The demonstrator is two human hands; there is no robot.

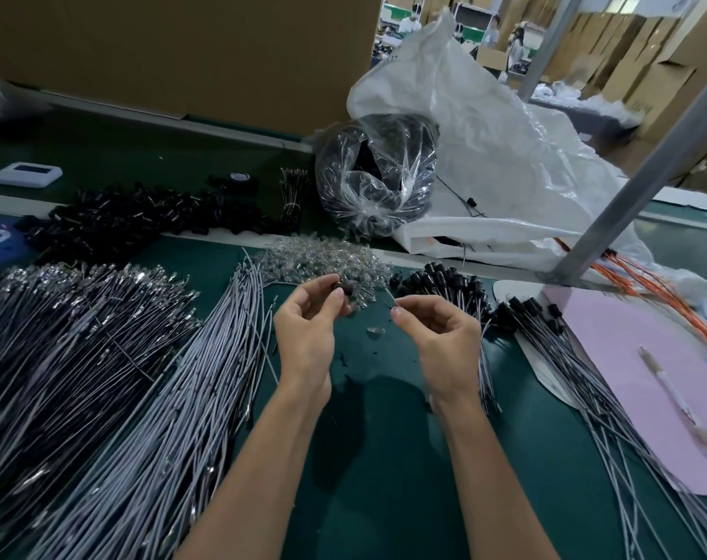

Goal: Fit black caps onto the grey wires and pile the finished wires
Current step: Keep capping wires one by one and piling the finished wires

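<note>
Your left hand (309, 317) pinches a black cap (346, 290) between thumb and fingertips. Your right hand (436, 331) pinches the thin end of a wire (378, 301) that points at the cap. Both are raised above the green mat (384, 458), in front of the heap of clear pieces (323, 256). The likeliest failure is a miss: the wire tip is fine and bendy and the cap's hole looks small, so if you push off-axis the end probably buckles or slides past the cap. Whether the tip is already inside the cap, I cannot tell. The cap is small, smooth and hard, so a loose pinch could let it pop out and drop among the clear pieces; one stray clear piece (374, 331) already lies on the mat below your hands. The uncapped grey wires (206, 377) to your left are long, slender and springy, lying fanned and crossed, so pulling one may drag its neighbours along. The finished wires (525, 313) on your right, with matte black caps bunched at the far end, run along the edge of the pink sheet (626, 357) close to your right wrist, and a careless sweep could scatter them. Further left, a darker bundle (81, 317) carries shiny metal ends that could snag.
</note>
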